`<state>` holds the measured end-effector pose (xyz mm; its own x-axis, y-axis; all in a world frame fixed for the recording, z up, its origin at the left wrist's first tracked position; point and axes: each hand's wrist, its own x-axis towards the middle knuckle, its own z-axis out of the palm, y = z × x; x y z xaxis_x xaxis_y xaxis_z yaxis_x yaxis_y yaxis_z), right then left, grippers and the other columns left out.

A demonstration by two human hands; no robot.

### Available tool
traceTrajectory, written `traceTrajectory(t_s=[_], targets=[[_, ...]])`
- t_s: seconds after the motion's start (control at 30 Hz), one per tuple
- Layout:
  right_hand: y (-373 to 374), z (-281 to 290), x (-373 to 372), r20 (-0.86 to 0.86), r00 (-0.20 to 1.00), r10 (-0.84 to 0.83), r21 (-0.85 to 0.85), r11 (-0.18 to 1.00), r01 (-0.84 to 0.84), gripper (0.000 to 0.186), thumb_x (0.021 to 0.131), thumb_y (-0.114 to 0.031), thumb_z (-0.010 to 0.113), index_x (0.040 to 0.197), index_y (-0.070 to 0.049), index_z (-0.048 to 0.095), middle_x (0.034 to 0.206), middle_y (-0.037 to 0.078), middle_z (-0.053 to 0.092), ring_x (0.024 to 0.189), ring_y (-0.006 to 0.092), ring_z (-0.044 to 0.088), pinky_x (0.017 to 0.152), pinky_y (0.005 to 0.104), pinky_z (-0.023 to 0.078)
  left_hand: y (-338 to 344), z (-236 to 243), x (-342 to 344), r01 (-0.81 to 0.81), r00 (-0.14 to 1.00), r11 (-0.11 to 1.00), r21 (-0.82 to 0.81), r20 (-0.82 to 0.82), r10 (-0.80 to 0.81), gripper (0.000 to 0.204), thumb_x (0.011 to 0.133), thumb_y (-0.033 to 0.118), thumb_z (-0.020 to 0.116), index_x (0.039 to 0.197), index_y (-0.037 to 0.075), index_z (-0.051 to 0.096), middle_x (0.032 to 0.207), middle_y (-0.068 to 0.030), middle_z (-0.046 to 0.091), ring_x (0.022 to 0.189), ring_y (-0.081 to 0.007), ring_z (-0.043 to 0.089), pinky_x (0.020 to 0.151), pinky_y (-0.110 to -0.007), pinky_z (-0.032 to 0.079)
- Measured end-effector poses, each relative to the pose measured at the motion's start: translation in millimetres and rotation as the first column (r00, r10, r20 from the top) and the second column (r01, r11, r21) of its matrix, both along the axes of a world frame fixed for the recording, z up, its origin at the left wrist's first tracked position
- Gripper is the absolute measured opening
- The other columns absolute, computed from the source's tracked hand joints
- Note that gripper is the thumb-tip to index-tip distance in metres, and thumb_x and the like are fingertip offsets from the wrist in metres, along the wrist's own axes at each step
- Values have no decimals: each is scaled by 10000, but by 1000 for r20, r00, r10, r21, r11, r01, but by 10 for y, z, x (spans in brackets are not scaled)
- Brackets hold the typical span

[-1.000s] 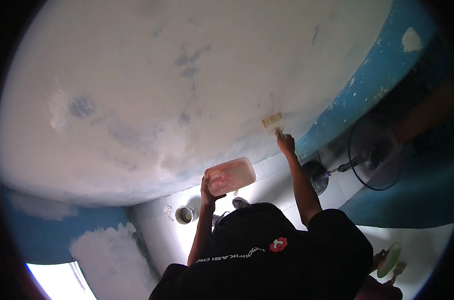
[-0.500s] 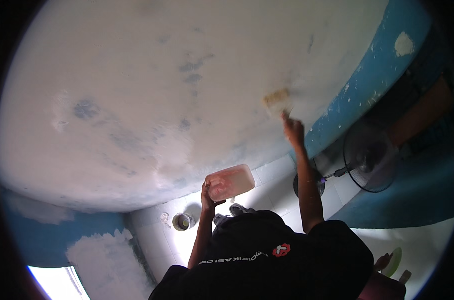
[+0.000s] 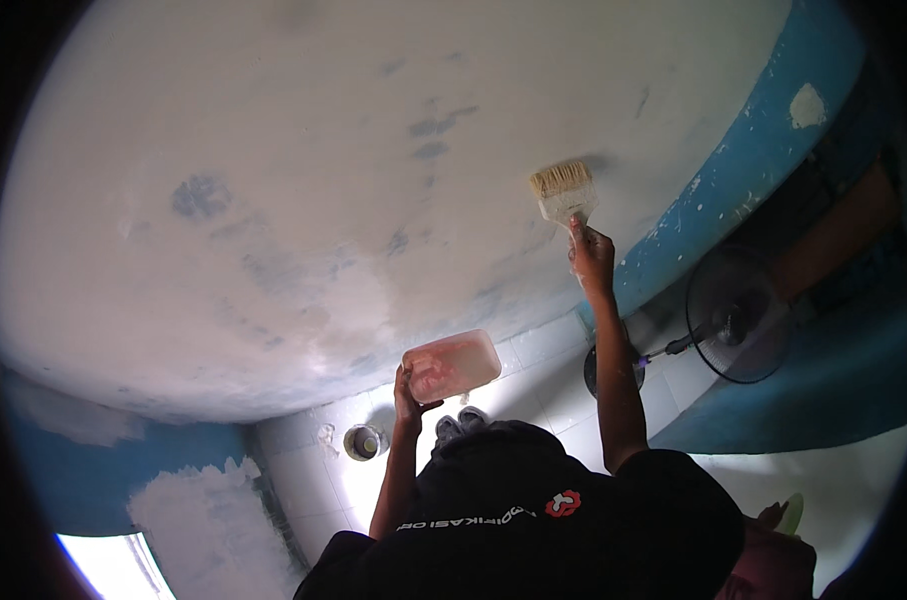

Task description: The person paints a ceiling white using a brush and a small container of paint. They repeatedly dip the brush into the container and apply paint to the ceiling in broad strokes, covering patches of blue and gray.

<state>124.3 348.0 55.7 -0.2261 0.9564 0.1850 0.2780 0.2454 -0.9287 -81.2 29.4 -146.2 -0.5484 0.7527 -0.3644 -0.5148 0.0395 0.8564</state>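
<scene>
My right hand (image 3: pixel 591 258) grips the handle of a wide paintbrush (image 3: pixel 561 185) with pale bristles, raised against the whitish painted wall (image 3: pixel 313 140), which has grey-blue patches showing through. Whether the bristles touch the surface I cannot tell. My left hand (image 3: pixel 409 398) holds a translucent rectangular plastic container (image 3: pixel 451 365), lower and to the left of the brush, with pinkish, wet-looking stuff inside.
A pedestal fan (image 3: pixel 733 315) stands at the right beside a blue surface. A round bucket (image 3: pixel 365 441) sits on white floor tiles (image 3: pixel 313 470). A partly whitened blue wall (image 3: pixel 83 480) has a bright opening. Another person's hand (image 3: pixel 773 515) holds something green at lower right.
My right hand and the brush have moved upward along the wall. The container in my left hand has shifted slightly. The other person's hand is now less visible.
</scene>
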Motion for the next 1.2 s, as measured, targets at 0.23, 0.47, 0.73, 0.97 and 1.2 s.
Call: traceTrajectory(t_s=[0.23, 0.47, 0.73, 0.97, 1.2], targets=[[500, -2624, -1, 559, 829, 1, -95, 994, 63, 726, 929, -646, 493, 909, 50, 699, 879, 287, 700, 867, 444, 697, 800, 500, 550, 86, 375, 57, -19, 998, 999, -45, -61, 16, 698, 927, 652, 461, 1452, 197, 397, 1348, -132, 533, 1163, -329, 601, 737, -481, 597], [264, -1736, -338, 295, 955, 36, -92, 996, -9, 593, 972, -527, 515, 818, 13, 705, 773, 244, 698, 746, 391, 705, 679, 486, 531, -213, 270, 73, -117, 993, 992, -41, 13, 117, 685, 939, 640, 455, 1450, 186, 409, 1362, -129, 526, 1174, -313, 594, 808, -534, 556], [56, -1287, -305, -65, 997, 52, 174, 984, -40, 478, 1000, -407, 559, 989, 45, 713, 866, 231, 712, 829, 334, 717, 706, 393, 522, -263, 5, 126, -135, 991, 988, -76, -18, 134, 711, 890, 671, 500, 1434, 226, 391, 1407, -132, 486, 1178, -380, 582, 772, -537, 566], [38, -3548, -553, 403, 915, 32, -87, 996, 3, 614, 962, -535, 532, 744, 20, 679, 582, 163, 650, 539, 290, 680, 562, 422, 545, -79, 341, 83, -169, 986, 986, 4, -7, 169, 695, 938, 649, 467, 1442, 172, 428, 1332, -123, 562, 1182, -330, 588, 827, -552, 556], [-655, -1796, -536, 285, 941, 180, -68, 984, -167, 570, 990, -496, 491, 836, 14, 692, 707, 272, 654, 736, 451, 673, 664, 515, 519, -344, 281, 238, -234, 972, 970, -65, 12, 235, 723, 934, 648, 479, 1445, 140, 421, 1341, -116, 550, 1195, -316, 573, 853, -533, 541]])
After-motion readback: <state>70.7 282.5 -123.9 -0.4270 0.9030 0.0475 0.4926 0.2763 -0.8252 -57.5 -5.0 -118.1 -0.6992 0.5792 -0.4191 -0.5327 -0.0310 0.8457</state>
